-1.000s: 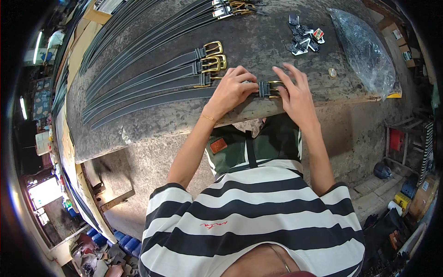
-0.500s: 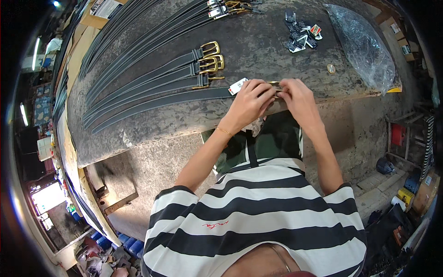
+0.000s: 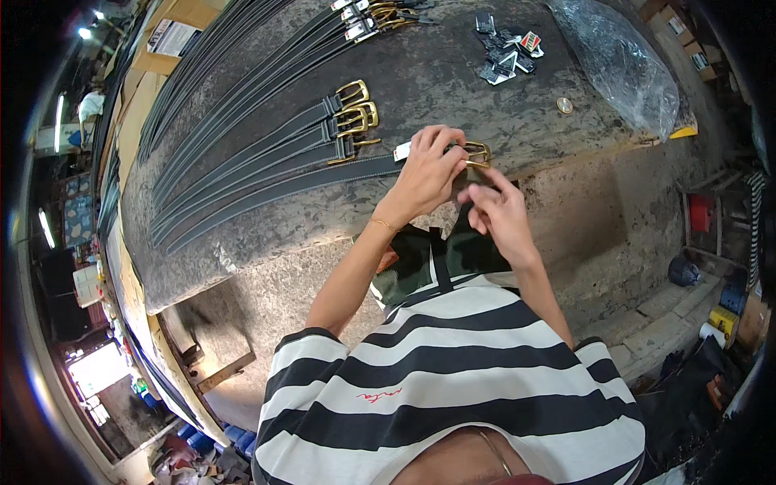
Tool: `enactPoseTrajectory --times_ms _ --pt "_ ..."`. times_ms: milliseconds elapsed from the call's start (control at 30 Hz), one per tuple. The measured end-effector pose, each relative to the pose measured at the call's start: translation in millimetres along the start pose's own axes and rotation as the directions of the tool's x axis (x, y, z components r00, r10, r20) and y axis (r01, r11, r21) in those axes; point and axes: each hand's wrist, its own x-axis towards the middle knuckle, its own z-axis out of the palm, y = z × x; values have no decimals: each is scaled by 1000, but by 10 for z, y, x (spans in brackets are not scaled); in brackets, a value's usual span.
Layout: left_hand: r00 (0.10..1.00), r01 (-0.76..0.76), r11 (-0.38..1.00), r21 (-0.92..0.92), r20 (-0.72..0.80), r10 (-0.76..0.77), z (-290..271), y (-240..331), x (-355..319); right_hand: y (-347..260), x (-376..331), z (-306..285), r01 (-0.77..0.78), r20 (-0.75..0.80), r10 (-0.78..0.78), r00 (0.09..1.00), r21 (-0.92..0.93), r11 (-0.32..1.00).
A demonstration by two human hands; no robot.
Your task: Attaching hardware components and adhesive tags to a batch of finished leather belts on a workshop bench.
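Note:
A dark grey belt (image 3: 323,176) with pale edge stitching lies along the near side of the worktable. My left hand (image 3: 427,174) is closed around its buckle end. Past those fingers the gold buckle (image 3: 478,153) shows, and a white tag (image 3: 402,151) sticks out beside the knuckles. What lies under the palm is hidden. Just below the buckle, at the table's edge, my right hand (image 3: 503,217) is open and a little blurred. Its index finger points up close to the buckle; whether it touches cannot be made out. Nothing shows in that hand.
Several similar belts with gold buckles (image 3: 353,120) lie to the left, and more tagged belts (image 3: 267,69) lie farther back. Small black-and-white pieces (image 3: 508,56), a round gold disc (image 3: 564,105) and a clear plastic sheet (image 3: 618,69) rest on the worktable (image 3: 436,89) at the right.
My right hand has come off the buckle and moved down and slightly left, its fingers spreading. My left hand stays on the belt. The whole view has shifted a little.

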Motion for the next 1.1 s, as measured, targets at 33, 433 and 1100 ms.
enactPoseTrajectory --times_ms 33,433,1100 --pt "1000 22 1000 -23 -3 -22 -17 -14 -18 34 82 89 70 -77 -55 996 211 975" --pt "990 107 974 -198 -67 -122 57 -24 -70 277 377 273 367 -252 -292 923 342 865" --pt "973 200 980 -7 -118 -200 -275 -184 -267 -169 445 311 429 166 -613 772 -848 310"
